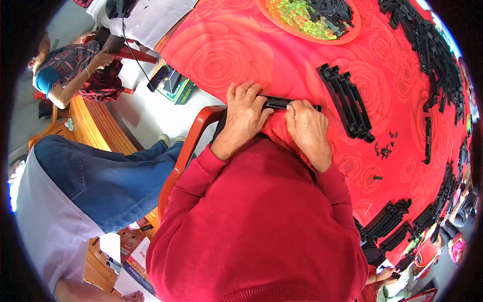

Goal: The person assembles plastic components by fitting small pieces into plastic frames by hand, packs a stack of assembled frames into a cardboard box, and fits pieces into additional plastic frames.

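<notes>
At the near edge of the red rose-patterned tablecloth, I hold a long, narrow black plastic piece (276, 103) lying crosswise. My left hand (244, 113) is closed around its left end, with the fingers bent over the top. On its right part, my right hand (308, 126) grips with the thumb and curled fingers pressed against it. Both ends are partly hidden by my hands. Just right of my right hand, several similar long black pieces (347, 103) lie side by side. Tiny black parts (385, 150) are scattered nearer to me, beside a single short black piece (378, 177).
An orange-red basin (302, 39) at the far side holds yellow-green and black small parts. Heaps of black pieces (427, 50) line the right edge, and more black pieces (385, 221) lie near right. A red plastic chair (176, 171) and a person in jeans (105, 176) are at left.
</notes>
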### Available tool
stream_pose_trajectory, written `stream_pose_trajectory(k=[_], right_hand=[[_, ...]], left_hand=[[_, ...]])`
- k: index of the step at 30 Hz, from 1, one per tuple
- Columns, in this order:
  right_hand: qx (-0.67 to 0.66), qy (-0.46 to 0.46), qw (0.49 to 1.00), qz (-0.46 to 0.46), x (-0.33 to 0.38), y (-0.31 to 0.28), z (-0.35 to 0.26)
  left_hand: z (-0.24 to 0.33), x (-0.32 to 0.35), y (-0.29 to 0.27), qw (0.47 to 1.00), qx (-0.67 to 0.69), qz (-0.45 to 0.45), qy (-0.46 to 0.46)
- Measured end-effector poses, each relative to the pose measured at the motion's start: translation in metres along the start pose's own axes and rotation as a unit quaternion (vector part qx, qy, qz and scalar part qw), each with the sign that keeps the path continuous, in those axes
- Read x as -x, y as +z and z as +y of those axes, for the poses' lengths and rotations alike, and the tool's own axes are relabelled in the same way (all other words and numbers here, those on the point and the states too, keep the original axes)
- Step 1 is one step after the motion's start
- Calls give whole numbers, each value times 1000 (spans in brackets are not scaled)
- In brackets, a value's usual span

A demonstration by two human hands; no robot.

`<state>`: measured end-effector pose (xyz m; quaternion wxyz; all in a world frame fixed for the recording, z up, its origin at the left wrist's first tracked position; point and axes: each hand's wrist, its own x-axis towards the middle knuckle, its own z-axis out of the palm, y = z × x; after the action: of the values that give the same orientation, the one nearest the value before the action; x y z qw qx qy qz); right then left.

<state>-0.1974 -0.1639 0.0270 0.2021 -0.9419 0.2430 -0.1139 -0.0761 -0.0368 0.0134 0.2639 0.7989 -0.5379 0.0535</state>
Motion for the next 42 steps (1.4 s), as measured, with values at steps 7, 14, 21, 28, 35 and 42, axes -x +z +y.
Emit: stream_pose_trajectory(k=[7,14,21,28,35,42], right_hand=[[-103,12,993,56,2,3,-4],[-368,76,923,84,1,-5,-6],[-495,121,858,69,-12,-30,-11],[-498,95,857,90,-17,-35,-16],[-496,64,861,89,-17,-37,-15],[-577,102,810,-23,-26,-55,-11]], left_hand=[[3,-2,5,998,55,7,-40],[7,-6,-11,979,169,76,-85],[19,-18,-37,950,287,95,-76],[20,-17,-43,846,500,35,-182],[18,-21,-47,647,701,-33,-297],[11,-29,-47,726,649,-19,-227]])
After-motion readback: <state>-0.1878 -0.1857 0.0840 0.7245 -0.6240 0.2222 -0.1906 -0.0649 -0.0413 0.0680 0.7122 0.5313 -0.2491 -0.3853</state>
